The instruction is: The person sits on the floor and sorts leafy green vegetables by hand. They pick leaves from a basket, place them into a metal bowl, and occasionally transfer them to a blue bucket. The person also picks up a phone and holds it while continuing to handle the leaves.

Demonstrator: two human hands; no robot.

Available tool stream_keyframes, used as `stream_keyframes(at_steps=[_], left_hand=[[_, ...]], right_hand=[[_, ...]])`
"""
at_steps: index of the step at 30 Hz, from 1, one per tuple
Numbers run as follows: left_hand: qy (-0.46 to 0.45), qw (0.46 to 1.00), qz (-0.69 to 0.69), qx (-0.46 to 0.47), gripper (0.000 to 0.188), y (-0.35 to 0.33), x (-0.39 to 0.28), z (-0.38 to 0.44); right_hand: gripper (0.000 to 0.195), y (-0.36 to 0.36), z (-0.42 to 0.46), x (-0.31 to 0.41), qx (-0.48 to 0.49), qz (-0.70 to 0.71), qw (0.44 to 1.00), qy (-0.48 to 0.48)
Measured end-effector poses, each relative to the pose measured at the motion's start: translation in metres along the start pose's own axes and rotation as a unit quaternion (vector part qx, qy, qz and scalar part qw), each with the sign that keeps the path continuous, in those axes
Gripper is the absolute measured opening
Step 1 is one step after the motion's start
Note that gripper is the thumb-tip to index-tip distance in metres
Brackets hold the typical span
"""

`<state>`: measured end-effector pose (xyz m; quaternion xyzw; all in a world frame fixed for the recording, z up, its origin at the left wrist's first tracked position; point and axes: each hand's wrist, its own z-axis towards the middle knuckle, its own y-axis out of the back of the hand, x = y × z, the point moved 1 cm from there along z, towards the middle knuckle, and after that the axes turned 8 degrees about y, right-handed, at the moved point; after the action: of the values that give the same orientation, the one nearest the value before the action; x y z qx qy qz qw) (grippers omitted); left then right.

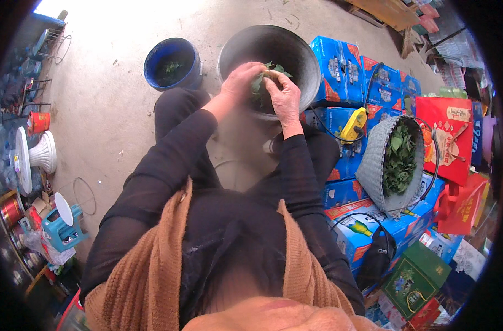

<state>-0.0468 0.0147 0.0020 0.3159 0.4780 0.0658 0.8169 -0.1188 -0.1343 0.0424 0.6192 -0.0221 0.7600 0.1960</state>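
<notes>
Both hands are together over a wide grey basin (305,53) that stands on the floor between my knees. My left hand (242,80) holds a small bunch of leafy greens (256,85). The fingertips of my right hand (285,94) pinch at the top of the same bunch, close to the left fingers. Some green leaves show below the hands, though I cannot tell whether they hang from the bunch or lie in the basin. A blue bucket (150,68) with some greens (171,70) inside stands left of the basin.
On the right, stacked blue cartons (338,70) carry a yellow power strip (354,125) with a black cord. A tilted woven basket (373,165) full of green leaves (399,161) rests there beside red gift bags (445,136). A white pedestal stool (44,151) and a teal plastic stool (65,227) are at left.
</notes>
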Motion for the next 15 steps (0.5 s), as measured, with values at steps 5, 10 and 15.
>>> stream_keyframes(at_steps=[5, 10, 15], left_hand=[[0.017, 1.000, -0.016, 0.015, 0.048, 0.002, -0.009, 0.002], [-0.002, 1.000, -0.022, -0.013, 0.052, -0.002, -0.002, 0.003], [0.002, 1.000, -0.003, -0.004, 0.042, -0.001, -0.001, 0.003]], right_hand=[[0.025, 0.001, 0.001, -0.019, -0.017, -0.033, 0.998, -0.057], [0.025, -0.017, 0.003, -0.023, -0.030, 0.116, 0.986, -0.113], [0.027, -0.022, 0.004, -0.013, -0.032, 0.066, 0.995, -0.075]])
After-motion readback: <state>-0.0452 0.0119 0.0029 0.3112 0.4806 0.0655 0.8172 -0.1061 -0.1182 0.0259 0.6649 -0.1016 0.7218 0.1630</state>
